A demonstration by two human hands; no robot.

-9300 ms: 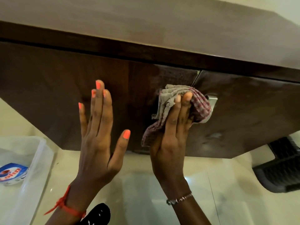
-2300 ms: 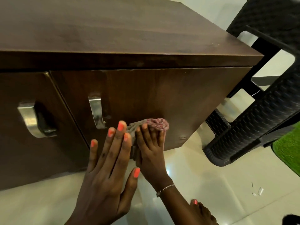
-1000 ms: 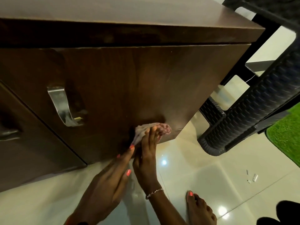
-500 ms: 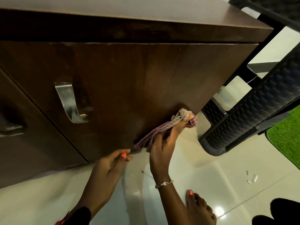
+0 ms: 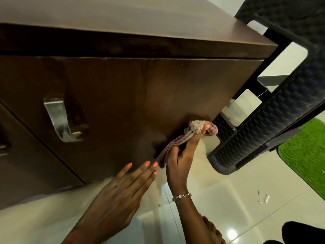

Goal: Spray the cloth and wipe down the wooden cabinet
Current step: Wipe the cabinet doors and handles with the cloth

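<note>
The dark brown wooden cabinet (image 5: 133,95) fills the upper left. My right hand (image 5: 181,155) grips a checked red-and-grey cloth (image 5: 202,128) and presses it against the lower right corner of the right-hand door. A strip of the cloth trails down to the left along my palm. My left hand (image 5: 123,192) lies flat with spread fingers, its fingertips touching the bottom edge of the same door, just left of the cloth. No spray bottle is in view.
A curved metal handle (image 5: 59,118) sits on the door's left part. A black woven plastic chair (image 5: 274,124) stands close to the cabinet's right side. A green mat (image 5: 306,150) lies at far right. Small white scraps (image 5: 265,199) lie on the glossy tiled floor.
My right hand has pushed the cloth a little further right, up to the door's lower right corner. My left hand has opened from curled to flat and moved right along the bottom edge.
</note>
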